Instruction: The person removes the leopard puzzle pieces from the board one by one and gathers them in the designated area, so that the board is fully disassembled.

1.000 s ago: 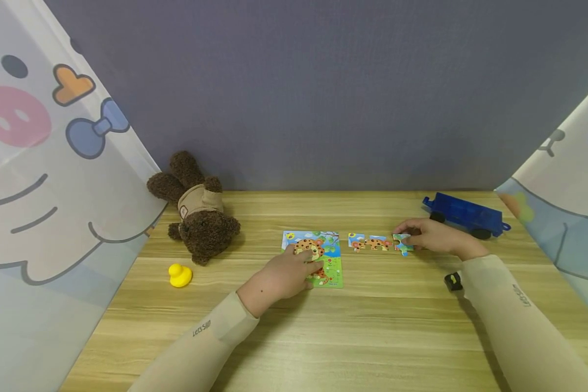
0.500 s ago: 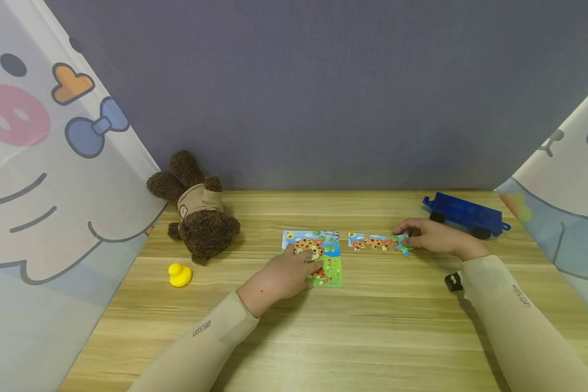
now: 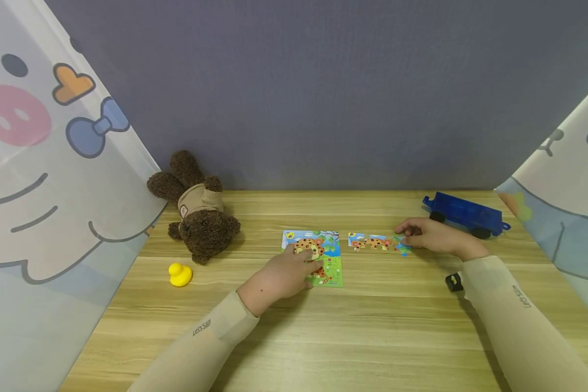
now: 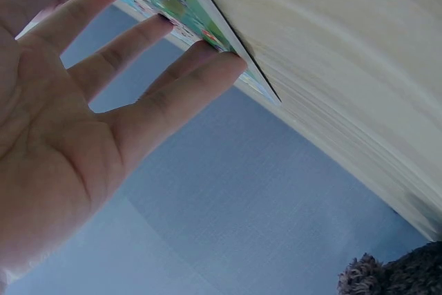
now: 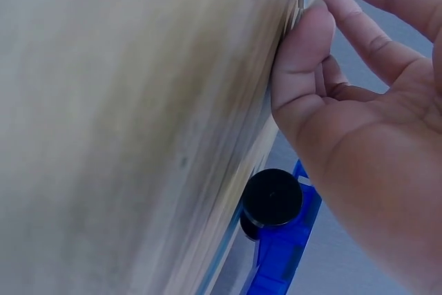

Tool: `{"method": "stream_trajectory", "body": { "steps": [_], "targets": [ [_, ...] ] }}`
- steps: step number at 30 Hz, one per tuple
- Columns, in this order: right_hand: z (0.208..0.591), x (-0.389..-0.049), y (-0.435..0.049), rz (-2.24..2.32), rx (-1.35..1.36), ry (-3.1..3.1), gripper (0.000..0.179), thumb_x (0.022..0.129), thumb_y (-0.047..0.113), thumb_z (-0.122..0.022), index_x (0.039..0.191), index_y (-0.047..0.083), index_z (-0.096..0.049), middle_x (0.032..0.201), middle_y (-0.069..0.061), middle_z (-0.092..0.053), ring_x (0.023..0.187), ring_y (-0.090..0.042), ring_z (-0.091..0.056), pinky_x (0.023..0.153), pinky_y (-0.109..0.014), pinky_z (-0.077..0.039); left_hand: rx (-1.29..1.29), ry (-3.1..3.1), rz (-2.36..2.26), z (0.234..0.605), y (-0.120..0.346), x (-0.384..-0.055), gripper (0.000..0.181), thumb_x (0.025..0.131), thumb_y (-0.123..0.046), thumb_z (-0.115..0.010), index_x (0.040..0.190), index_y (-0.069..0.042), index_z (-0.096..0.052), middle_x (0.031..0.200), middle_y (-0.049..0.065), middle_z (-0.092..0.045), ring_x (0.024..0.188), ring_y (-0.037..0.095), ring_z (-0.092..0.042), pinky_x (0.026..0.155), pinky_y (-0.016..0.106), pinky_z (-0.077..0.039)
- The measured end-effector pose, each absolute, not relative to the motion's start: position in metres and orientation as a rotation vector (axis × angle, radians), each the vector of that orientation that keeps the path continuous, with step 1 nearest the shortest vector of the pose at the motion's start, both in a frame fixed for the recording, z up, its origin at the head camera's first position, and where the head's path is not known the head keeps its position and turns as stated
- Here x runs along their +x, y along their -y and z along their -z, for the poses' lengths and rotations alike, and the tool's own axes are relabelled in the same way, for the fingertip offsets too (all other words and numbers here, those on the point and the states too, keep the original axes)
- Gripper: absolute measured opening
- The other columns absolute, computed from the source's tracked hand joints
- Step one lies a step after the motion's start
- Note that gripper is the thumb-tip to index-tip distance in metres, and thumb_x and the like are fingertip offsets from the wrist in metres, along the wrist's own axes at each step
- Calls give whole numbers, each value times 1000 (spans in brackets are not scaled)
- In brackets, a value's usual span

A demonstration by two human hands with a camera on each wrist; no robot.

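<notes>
My left hand (image 3: 286,272) lies over the picture puzzle board (image 3: 334,267), which shows a spotted leopard cub. In the left wrist view its fingertips (image 4: 231,63) press on the board with fingers spread and fairly straight. To the right of the board, two loose puzzle pieces lie in a row: a left piece (image 3: 356,240) and a middle piece (image 3: 378,243). My right hand (image 3: 428,237) pinches a third, green and blue puzzle piece (image 3: 403,247) at the row's right end. Its thumb (image 5: 304,60) is bent at the piece's edge in the right wrist view; fingers hide part of the piece.
A brown plush bear (image 3: 206,228) lies at the back left, with a yellow rubber duck (image 3: 179,275) before it. Behind my right hand stands a blue toy wagon (image 3: 465,211). A small black object (image 3: 453,282) lies beside the right sleeve. A grey panel (image 3: 323,98) closes the back.
The puzzle piece in my right hand has turned, and its orange part now faces the middle piece. My left hand and the board have stayed still.
</notes>
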State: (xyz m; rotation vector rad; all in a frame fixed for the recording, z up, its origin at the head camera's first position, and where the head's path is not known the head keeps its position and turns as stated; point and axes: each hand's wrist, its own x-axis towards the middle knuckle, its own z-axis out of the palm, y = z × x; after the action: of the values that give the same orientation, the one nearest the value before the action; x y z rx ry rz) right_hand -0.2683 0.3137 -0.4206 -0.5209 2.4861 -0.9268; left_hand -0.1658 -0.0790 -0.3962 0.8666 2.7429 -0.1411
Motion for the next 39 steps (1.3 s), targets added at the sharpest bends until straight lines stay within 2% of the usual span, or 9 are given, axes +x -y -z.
{"method": "stream_trajectory", "body": {
  "steps": [9,17,20,22,25,29,31,34,39],
  "targets": [
    [412,-272,-300,934,-471,-2534,38,114,27,-53,142,2,-60,126,-17,-65,104,-21,-64,79,-32,-59,830,-2715,58,394,82,-169,58,105,-39,-69,159,-30,-53,167,5,-49,151,50,-45,109,57,-59],
    [389,-273,-254,965,-589,-2615,38,113,34,-55,136,6,-65,123,-16,-66,95,-26,-63,77,-35,-56,836,-2665,-16,387,87,-182,48,107,-41,-66,154,-30,-59,163,4,-53,151,47,-47,123,62,-47],
    [383,-275,-230,984,-639,-2600,38,113,35,-56,135,7,-67,122,-15,-66,90,-25,-61,74,-35,-54,826,-2638,-59,384,91,-189,43,108,-42,-64,149,-30,-63,160,3,-54,147,44,-51,122,59,-48],
    [381,-276,-214,989,-668,-2585,37,112,36,-56,135,8,-68,121,-14,-67,87,-23,-59,74,-34,-53,798,-2642,-94,385,95,-195,41,108,-44,-63,146,-28,-64,155,1,-57,141,41,-55,115,55,-53],
    [378,-275,-191,1007,-725,-2540,36,113,33,-56,135,8,-67,120,-12,-67,86,-21,-57,75,-35,-52,731,-2672,-148,385,103,-202,47,108,-48,-61,149,-26,-60,155,2,-56,140,37,-55,111,54,-55],
    [381,-271,-163,1034,-792,-2453,34,113,26,-54,137,5,-65,122,-13,-66,85,-25,-61,76,-40,-56,603,-2690,-230,383,117,-205,63,107,-50,-62,162,-22,-47,170,6,-44,158,43,-39,122,62,-46],
    [384,-270,-151,1044,-811,-2395,34,113,24,-54,139,4,-63,122,-15,-67,83,-32,-63,67,-40,-57,536,-2669,-250,382,125,-205,73,106,-52,-64,167,-21,-39,176,9,-33,162,47,-29,125,65,-41],
    [388,-268,-131,1059,-842,-2317,35,112,21,-56,140,2,-60,122,-17,-67,88,-37,-70,67,-42,-60,456,-2627,-223,383,134,-203,88,104,-56,-64,173,-18,-23,181,13,-19,164,51,-21,126,68,-38],
    [396,-265,-101,1060,-850,-2249,35,108,20,-63,139,2,-60,128,-16,-65,95,-31,-73,80,-43,-65,415,-2590,-159,386,144,-203,99,102,-66,-60,175,-20,-9,182,16,-8,165,53,-13,126,71,-36]
  ]
}}
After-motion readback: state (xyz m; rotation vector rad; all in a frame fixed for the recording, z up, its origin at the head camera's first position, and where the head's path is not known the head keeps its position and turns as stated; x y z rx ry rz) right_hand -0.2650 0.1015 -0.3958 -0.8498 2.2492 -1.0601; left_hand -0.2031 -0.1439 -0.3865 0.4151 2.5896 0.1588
